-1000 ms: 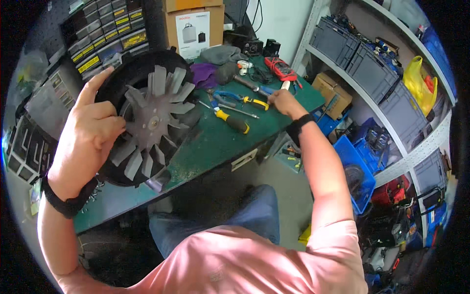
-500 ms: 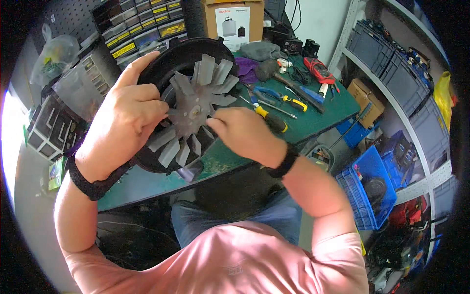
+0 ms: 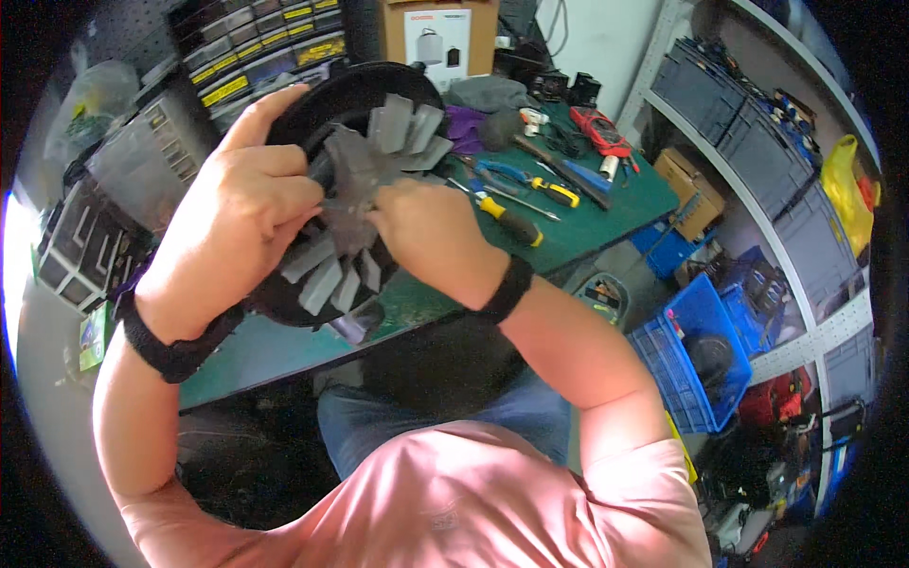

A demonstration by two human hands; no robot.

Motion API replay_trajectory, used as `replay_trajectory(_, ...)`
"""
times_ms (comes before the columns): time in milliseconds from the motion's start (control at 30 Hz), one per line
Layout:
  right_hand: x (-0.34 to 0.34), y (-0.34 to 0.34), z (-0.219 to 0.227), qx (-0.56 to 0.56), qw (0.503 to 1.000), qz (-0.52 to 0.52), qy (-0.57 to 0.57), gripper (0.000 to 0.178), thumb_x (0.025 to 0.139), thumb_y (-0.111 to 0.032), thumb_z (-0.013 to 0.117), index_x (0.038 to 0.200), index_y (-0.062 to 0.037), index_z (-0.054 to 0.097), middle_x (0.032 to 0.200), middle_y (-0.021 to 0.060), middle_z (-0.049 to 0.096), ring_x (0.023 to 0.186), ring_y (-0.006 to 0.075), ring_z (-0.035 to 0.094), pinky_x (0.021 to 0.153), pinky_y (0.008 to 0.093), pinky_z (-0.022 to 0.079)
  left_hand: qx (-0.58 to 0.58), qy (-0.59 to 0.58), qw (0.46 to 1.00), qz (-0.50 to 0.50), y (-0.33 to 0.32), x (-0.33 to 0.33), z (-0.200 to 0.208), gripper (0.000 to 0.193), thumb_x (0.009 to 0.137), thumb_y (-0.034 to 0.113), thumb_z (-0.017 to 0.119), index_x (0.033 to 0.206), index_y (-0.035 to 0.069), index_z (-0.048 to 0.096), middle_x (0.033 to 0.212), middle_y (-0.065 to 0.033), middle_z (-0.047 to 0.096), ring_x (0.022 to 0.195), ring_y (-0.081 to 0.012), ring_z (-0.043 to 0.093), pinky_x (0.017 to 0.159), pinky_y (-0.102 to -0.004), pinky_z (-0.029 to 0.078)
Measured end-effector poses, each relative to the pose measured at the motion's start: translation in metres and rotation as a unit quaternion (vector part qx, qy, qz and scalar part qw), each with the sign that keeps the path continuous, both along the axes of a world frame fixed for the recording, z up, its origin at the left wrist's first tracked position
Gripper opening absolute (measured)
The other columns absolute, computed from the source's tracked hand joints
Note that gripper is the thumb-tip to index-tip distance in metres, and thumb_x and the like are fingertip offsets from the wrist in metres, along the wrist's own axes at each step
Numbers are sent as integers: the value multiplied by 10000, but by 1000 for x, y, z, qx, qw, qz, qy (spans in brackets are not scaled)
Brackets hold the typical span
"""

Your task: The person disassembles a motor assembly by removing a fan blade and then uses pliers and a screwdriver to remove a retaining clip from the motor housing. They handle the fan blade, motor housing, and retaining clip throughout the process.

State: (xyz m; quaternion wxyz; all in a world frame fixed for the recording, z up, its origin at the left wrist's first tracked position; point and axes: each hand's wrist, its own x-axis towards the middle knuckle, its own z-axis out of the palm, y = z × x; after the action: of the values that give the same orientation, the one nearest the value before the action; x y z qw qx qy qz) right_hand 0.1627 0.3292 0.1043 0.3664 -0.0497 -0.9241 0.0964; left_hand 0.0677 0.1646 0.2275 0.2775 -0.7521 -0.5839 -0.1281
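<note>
A round black fan housing stands tilted at the table's near left side, with a grey metal fan wheel in its opening. My left hand is at its left side, its index finger stretched along the rim. The other fingers curl in and grip a blade of the wheel. My right hand is closed, its fingertips pressed together at the wheel's hub. They cover the hub's centre, so whatever they pinch there is hidden. The blades near the hub look slightly smeared.
Right of the housing on the green table lie a yellow-and-black screwdriver, pliers, a hammer and red cables. Small-parts drawers and a cardboard box stand behind. A blue crate and metal shelves are on the right.
My right hand has moved left from the hub's edge onto its centre, covering the hub. The left hand keeps its grip. The whole view has shifted a little.
</note>
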Motion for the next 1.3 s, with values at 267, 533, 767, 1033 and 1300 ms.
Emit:
replay_trajectory(267,3,-5,0,-59,997,-39,-21,186,813,-213,634,767,-36,604,756,172,621,705,350,625,607,437,495,8,-1,1000,2,2,-1,-3,118,629,-9,696,696,-9,599,669,-122,499,1059,-414,532,960,-475,421)
replay_trajectory(533,2,-4,-7,-92,989,5,117,182,852,-229,606,771,-66,613,762,161,634,709,359,626,604,454,484,1,-18,1000,-7,2,-4,-3,106,648,-5,682,680,0,582,681,-121,501,1051,-415,527,965,-482,420)
replay_trajectory(767,-7,-7,-15,-95,992,-13,87,193,848,-238,617,793,-54,598,754,167,632,700,366,624,605,460,483,-37,8,999,13,-3,-5,2,164,616,-19,712,762,-13,639,711,-116,557,1072,-404,544,981,-491,410)
replay_trajectory(1033,-9,-8,-19,-115,989,-19,89,197,844,-229,639,809,-44,581,701,148,618,652,361,612,574,448,466,-46,15,999,26,-4,-6,2,156,625,-25,708,763,-12,637,720,-116,557,1092,-401,537,980,-479,412)
replay_trajectory(1300,-7,-10,-19,-142,985,-19,98,196,841,-226,648,826,-49,566,652,149,594,630,365,601,560,428,465,-44,17,999,24,-4,-5,2,150,630,-24,711,758,-10,634,720,-119,555,1127,-410,519,971,-474,415)
